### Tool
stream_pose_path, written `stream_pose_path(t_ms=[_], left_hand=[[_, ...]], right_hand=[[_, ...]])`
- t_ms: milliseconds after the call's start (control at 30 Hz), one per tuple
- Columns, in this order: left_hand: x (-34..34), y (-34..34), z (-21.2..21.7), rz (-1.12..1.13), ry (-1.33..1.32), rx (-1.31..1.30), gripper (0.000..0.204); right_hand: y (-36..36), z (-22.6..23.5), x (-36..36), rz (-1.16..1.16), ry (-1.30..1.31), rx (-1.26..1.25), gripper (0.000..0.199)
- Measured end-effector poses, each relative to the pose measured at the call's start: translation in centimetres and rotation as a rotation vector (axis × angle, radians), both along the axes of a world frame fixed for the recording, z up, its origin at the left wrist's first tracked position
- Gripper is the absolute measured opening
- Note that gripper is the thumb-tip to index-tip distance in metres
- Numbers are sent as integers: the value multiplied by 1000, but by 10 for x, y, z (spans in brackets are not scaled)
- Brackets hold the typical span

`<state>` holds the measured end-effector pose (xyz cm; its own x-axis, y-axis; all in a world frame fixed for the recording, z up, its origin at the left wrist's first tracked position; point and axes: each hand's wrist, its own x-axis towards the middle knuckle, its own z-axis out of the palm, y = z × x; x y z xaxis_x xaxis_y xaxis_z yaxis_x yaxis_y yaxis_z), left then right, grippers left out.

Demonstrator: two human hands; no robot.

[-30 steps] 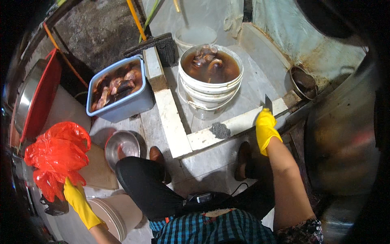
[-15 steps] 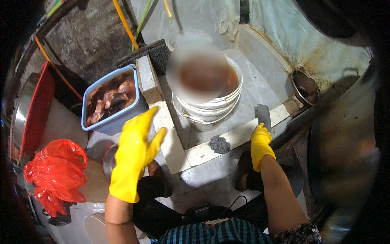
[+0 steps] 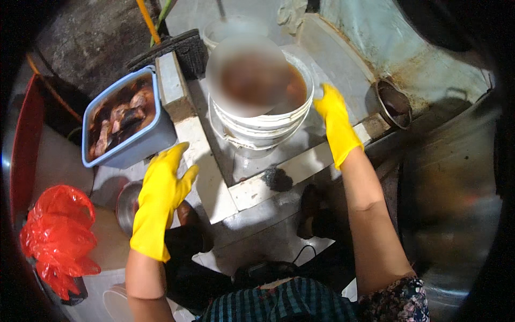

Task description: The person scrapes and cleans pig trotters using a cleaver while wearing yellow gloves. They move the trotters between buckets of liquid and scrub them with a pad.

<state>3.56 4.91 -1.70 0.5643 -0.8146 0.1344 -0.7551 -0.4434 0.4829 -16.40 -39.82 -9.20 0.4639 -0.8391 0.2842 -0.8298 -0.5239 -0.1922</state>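
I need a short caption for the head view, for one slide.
Two yellow-gloved hands, left and right, reach toward a white bucket beside a blue tub.

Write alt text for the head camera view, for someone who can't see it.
Seen from above, a person in yellow rubber gloves reaches toward a white bucket of brown liquid: the right hand is at its rim and the left hand is open above the floor. A blue tub of meat pieces sits to the left, near a red plastic bag.
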Motion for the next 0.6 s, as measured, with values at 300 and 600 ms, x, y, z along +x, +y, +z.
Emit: stream_pose_path(t_ms=[300, 600], left_hand=[[-24, 1, 29, 60, 45, 88, 54], [-5, -6, 3, 81, 102, 296, 60]], right_hand=[[-21, -91, -33, -292, 193, 435, 65], [-68, -255, 19, -97, 330, 375, 53]])
